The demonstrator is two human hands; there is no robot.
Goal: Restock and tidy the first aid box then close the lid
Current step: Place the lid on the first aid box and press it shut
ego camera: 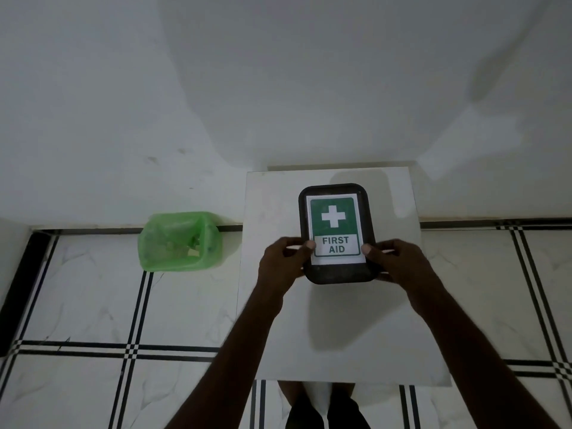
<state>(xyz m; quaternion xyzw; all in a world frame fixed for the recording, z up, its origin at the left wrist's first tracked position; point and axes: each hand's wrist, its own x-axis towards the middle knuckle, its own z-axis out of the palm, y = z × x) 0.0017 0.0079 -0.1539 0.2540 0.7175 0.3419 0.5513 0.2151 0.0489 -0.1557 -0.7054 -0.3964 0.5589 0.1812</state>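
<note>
Gripping the first aid box (337,270) at nine and three o'clock, our left hand (280,264) and right hand (399,261) clasp its sides, thumbs on the lid. We judge it rigid, light, perhaps slick plastic, though dim light hides the latch.

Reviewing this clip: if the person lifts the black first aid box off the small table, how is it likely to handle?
The first aid box looks like rigid plastic, so it probably keeps its shape. It is flat and low, so unlikely to tip or roll. The left hand and right hand grip its near corners; the smooth rim might be a little slippery. Its weight cannot be judged with the lid shut.

white wall (278,72) | black-lined tile floor (93,289) | white table (340,320) | dim light
</note>
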